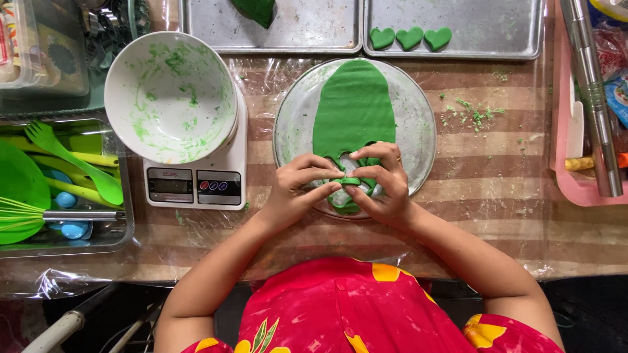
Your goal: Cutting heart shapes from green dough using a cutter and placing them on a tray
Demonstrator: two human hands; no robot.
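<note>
I'm looking straight down at both hands, which meet over the near edge of the round glass plate [418, 124], and between them is the work: the left hand [297, 186] and the right hand [379, 186] are both pinched around a small piece of green dough [348, 181], fingertips pressed in from either side, so neither hand is free. The piece sits right at the lower end of the rolled green dough sheet [353, 108], which stretches away from the hands across the plate; I can see a cut-out gap in the sheet just beyond the fingers, and whether a cutter is under them I cannot tell. Further beyond the hands, on the right metal tray [484, 39], three green dough hearts [409, 37] already lie in a row, so by my reading three shapes are done and this one is in hand, with most of the sheet uncut. The left metal tray [307, 33] holds only a lump of green dough at its far edge. Off to the left of the hands, a smeared white bowl [167, 98] sits on a white kitchen scale [196, 186], and green crumbs [474, 114] dot the counter [497, 176] to the right.
</note>
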